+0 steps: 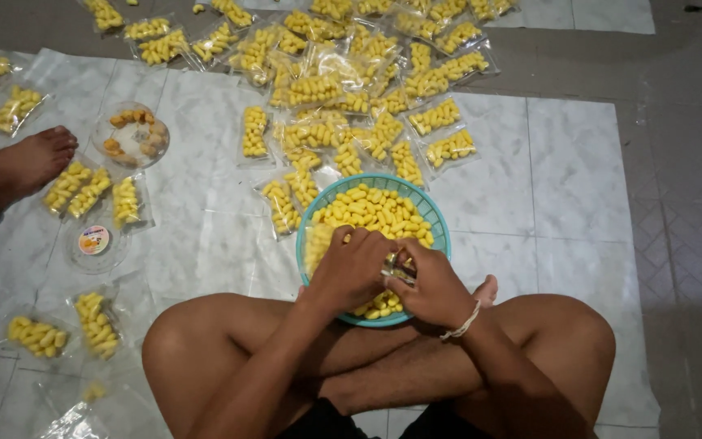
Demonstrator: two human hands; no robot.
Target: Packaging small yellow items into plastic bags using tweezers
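I sit cross-legged on the floor with a teal plastic basket [439, 225] of yellow puffed snacks [367, 207] in front of my legs. My left hand [353, 268] is bunched over the near side of the basket, its fingers closed on some snacks. My right hand [432, 286] sits beside it and pinches a small clear plastic bag [397, 268] between the two hands. A white string band circles my right wrist [463, 323].
Many filled clear bags of yellow snacks [351, 81] lie beyond the basket and to the left on the marble-patterned mat [562, 179]. A round clear container of orange snacks [132, 136] and a lid [93, 241] lie left. Another person's foot [18, 167] rests at far left.
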